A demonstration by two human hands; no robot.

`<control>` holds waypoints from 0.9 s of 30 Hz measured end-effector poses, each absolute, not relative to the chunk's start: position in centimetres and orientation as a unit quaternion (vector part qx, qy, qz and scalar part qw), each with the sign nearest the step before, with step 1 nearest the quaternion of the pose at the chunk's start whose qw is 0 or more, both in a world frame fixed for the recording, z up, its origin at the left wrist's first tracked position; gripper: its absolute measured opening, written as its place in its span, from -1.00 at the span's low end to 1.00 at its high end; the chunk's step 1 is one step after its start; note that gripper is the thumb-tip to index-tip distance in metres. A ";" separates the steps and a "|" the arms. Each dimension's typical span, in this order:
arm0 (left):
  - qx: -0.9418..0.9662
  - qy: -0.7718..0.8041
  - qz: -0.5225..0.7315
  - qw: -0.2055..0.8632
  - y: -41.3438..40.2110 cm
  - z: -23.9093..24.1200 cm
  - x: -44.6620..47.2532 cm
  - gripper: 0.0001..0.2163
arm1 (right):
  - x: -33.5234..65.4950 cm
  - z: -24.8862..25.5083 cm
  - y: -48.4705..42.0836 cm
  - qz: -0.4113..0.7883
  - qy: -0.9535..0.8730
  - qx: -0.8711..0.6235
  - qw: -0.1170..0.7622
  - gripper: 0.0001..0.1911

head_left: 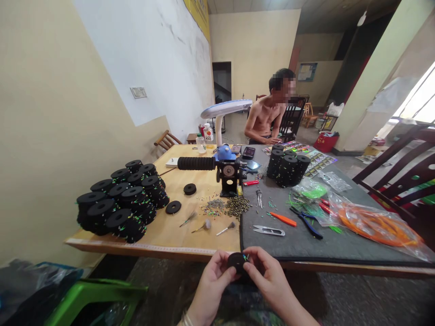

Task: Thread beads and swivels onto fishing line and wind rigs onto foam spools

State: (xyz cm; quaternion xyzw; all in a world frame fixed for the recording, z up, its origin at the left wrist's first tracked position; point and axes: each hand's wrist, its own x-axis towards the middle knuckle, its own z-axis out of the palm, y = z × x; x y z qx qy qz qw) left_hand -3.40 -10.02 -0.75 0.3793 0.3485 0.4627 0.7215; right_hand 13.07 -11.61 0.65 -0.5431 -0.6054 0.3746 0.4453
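A black foam spool (237,260) is held between both hands just in front of the table's near edge. My left hand (213,276) grips its left side with thumb and fingers. On the other side, my right hand (263,270) pinches the spool's right edge, where small green and blue bits show at the fingertips. What those bits are is too small to tell. Beyond the hands lie several brushes, among them a white-handled brush (225,228), and a pair of thread snips (269,231). Two loose foam spools, one a black ring (173,207), rest on the bare wood.
Stacked black spools (117,199) crowd the table's left; more spools (288,165) stand at the back right. A winding device (229,174) and blue lamp (224,151) occupy the middle, near piled beads (238,206). Pliers (307,222) and bagged orange tubing (377,226) lie right. A person (268,108) sits opposite.
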 end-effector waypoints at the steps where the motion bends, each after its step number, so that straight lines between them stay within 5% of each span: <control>1: 0.378 0.350 0.465 0.720 -10.0 -0.8 -3.4 -0.83 | 13.0 0.5 -11.6 0.377 -0.602 -0.545 0.445 -0.79; 15: 0.357 0.319 0.435 0.763 -10.5 -0.6 -2.8 -0.74 | 12.6 0.7 -12.1 0.353 -0.649 -0.536 0.408 -0.89; 23: 0.549 0.448 0.378 0.596 -9.2 0.3 -3.5 -0.79 | 13.4 1.5 -12.2 0.228 -0.755 -0.552 0.269 -0.89; 27: 0.439 0.410 0.344 0.721 -9.3 0.1 -2.9 -0.83 | 13.4 2.1 -12.2 0.271 -0.736 -0.556 0.276 -0.91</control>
